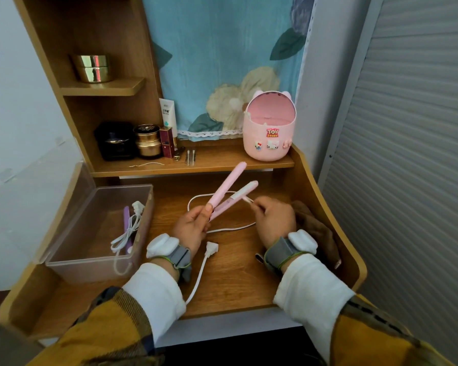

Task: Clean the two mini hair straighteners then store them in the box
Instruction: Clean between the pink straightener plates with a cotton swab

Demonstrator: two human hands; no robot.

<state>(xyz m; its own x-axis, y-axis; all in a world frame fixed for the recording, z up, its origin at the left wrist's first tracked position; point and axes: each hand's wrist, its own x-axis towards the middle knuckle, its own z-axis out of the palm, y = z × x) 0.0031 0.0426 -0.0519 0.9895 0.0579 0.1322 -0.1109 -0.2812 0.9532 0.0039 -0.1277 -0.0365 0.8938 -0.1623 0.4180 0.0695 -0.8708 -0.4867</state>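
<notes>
Fingers of the left hand are curling round the hinge end of the pink straightener, with the thumb lying along its upper arm, and are holding it up off the bench. Its two arms are standing apart in a V, with the tips pointing up and away from those fingers. Fingers of the right hand are pinching a thin pale stick, too blurred to name. Its far end is touching the inner plate of the straightener's lower arm, just beyond the right fingertips.

A white cord is looping over the bench beyond and beneath both sets of fingers, and its plug is lying nearer the person, between the two wrists.

Well to the left of the left fingers, the clear box is sitting on the bench with its lid leaning open behind it. The purple straightener is lying inside with its own white cord bundled beside it.

Just to the right of the right fingers, a brown cloth is lying crumpled on the bench. Beyond both hands, a pink bin and two cotton swabs are sitting on the shelf.
</notes>
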